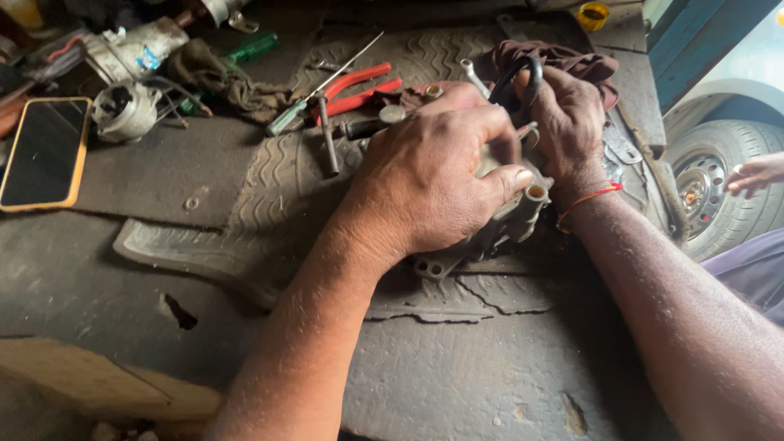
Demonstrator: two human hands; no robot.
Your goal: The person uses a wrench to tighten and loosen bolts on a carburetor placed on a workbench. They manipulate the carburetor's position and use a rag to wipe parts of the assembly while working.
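Right now we see two bare hands working on a grey metal engine part (pixel 506 224) that sits on a worn rubber mat (pixel 269 188) on the dirty desk (pixel 106 286). The left hand (pixel 429 184) lies on top of the metal part and its grip is closed around it, with the thumb pressed along the side near a small round tube. The right hand (pixel 567 122) is just behind the part, touching it, and its grip is curled around a black looped handle (pixel 523 77); we cannot tell what tool the handle belongs to. A thin orange thread is tied around the right wrist. A dark red rag (pixel 563 61) lies just behind the right hand. To the left of the hands, on the mat, are red-handled pliers (pixel 359 90), a screwdriver with a green handle (pixel 287 118), and a dark metal rod (pixel 327 139). Farther left, well apart from the hands, a phone in a yellow case (pixel 45 151) lies flat with a dark screen, and near it stands a small round grey metal piece (pixel 124 110). At the right edge we see a car wheel (pixel 710 184), and another person's hand (pixel 755 173) is near it.
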